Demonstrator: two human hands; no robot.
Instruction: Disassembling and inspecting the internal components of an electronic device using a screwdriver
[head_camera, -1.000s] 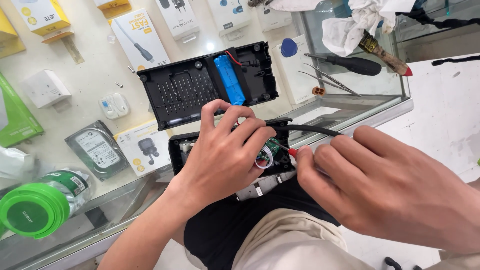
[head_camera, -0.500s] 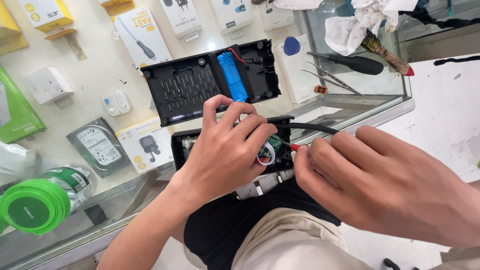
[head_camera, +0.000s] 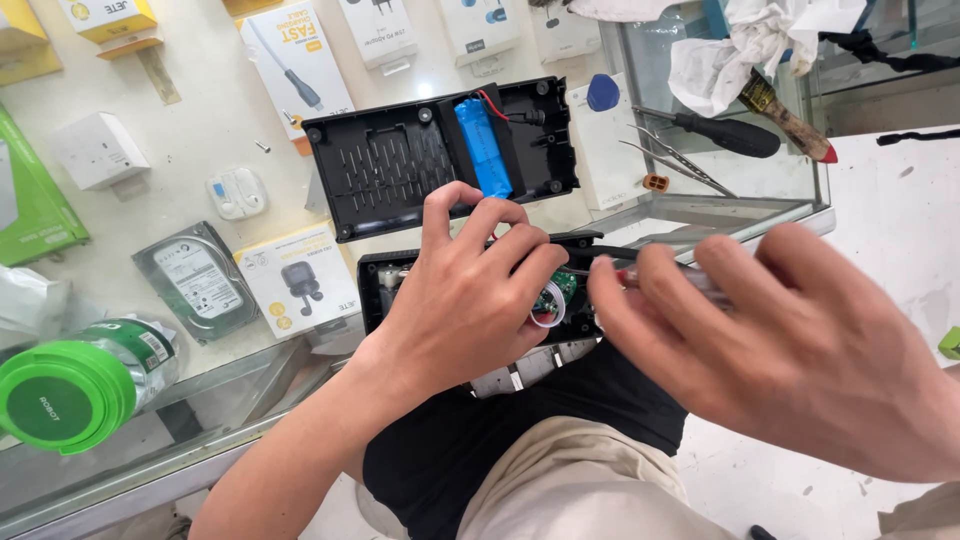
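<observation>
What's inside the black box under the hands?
A small green circuit board shows inside the black box. The left hand covers the rest.

This is an electronics repair shop. A glass display tabletop (head_camera: 700, 210) fills the upper frame, with boxed accessories (head_camera: 295, 70) and a hard drive (head_camera: 195, 280) under it, and a screwdriver (head_camera: 715, 130) and tweezers (head_camera: 670, 165) at upper right.

A glass table (head_camera: 700, 215) carries a black-handled screwdriver (head_camera: 725, 132) near its right end, with metal tweezers (head_camera: 672, 166) just below and a crumpled white cloth (head_camera: 745, 45) above. Far left of the screwdriver stands a green-lidded jar (head_camera: 65, 395); a hard drive (head_camera: 195, 280) lies between them.
</observation>
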